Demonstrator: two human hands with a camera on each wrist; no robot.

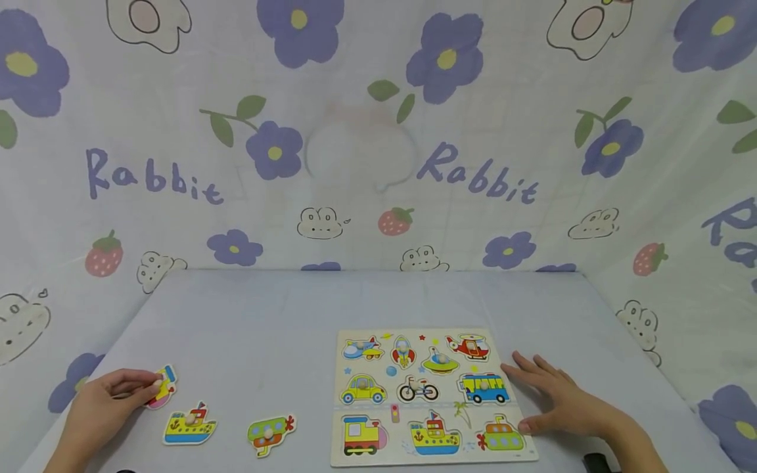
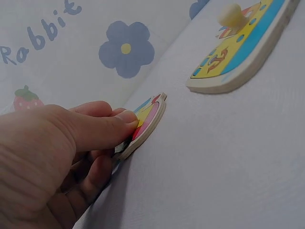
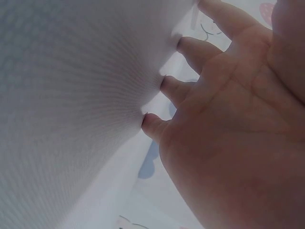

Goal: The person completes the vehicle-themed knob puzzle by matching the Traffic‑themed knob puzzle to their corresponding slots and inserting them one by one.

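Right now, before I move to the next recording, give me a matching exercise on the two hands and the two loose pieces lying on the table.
1. Left hand
2. Right hand
3. Loose boat piece
4. Loose submarine piece

A. Green and orange, with a red propeller
B. Pinching a yellow, pink and blue piece
C. Yellow, with a blue band along the bottom
D. At the right side of the puzzle board

Pairs: 1-B, 2-D, 3-C, 4-A

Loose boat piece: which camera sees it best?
The head view, because it shows the whole loose boat piece. The left wrist view shows it closer but cut off at the edge; the right wrist view shows none.
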